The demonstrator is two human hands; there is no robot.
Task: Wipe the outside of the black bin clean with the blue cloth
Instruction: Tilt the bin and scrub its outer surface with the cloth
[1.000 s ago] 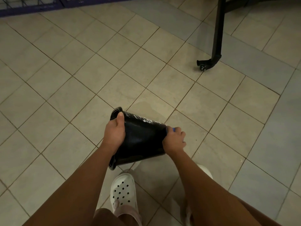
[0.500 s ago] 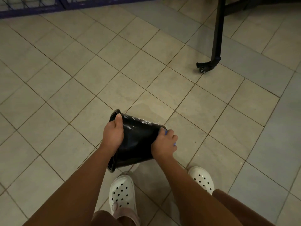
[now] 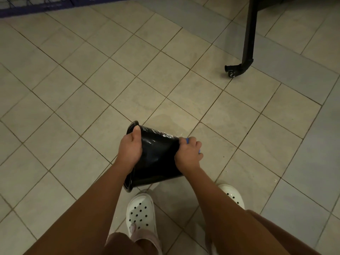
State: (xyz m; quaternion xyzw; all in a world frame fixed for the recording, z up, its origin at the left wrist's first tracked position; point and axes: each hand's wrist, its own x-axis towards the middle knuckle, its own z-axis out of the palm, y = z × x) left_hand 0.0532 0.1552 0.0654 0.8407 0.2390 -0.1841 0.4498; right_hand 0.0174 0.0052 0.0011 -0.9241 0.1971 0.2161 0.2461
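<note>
The black bin [image 3: 158,159] is held tipped on its side above the tiled floor, its open rim to the left and its base end to the right. White smears show on its upper wall. My left hand [image 3: 129,150] grips the rim, thumb lying along the top. My right hand [image 3: 188,156] is curled round the blue cloth [image 3: 187,140] and presses it against the bin's base end. Only small bits of the cloth show between the fingers.
A black metal leg with a caster [image 3: 237,69] stands on the floor at the upper right. A dark blue frame [image 3: 36,8] runs along the top left. My feet in white perforated clogs [image 3: 140,214] stand just below the bin.
My right hand with the cloth slid left along the bin's side, then back right to its base end. The left hand kept its grip on the rim.
</note>
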